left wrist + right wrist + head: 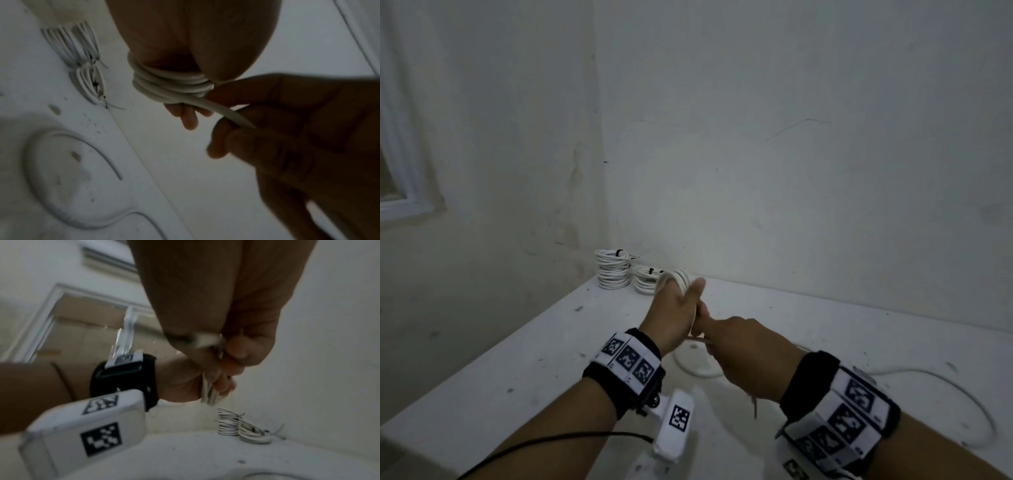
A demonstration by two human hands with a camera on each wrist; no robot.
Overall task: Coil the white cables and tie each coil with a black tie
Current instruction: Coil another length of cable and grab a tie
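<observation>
A white cable is wound in several turns round the fingers of my left hand, held above the middle of the table with the thumb raised. In the left wrist view the coil sits across the fingers. My right hand pinches the running strand just beside the left palm, and that pinch shows in the left wrist view too. The loose rest of the cable trails over the table to the right. In the right wrist view my left hand curls round the coil strands.
Two stacks of finished white coils with black ties stand at the far corner of the white table, against the wall. A window frame is on the left wall. The table's left edge runs diagonally.
</observation>
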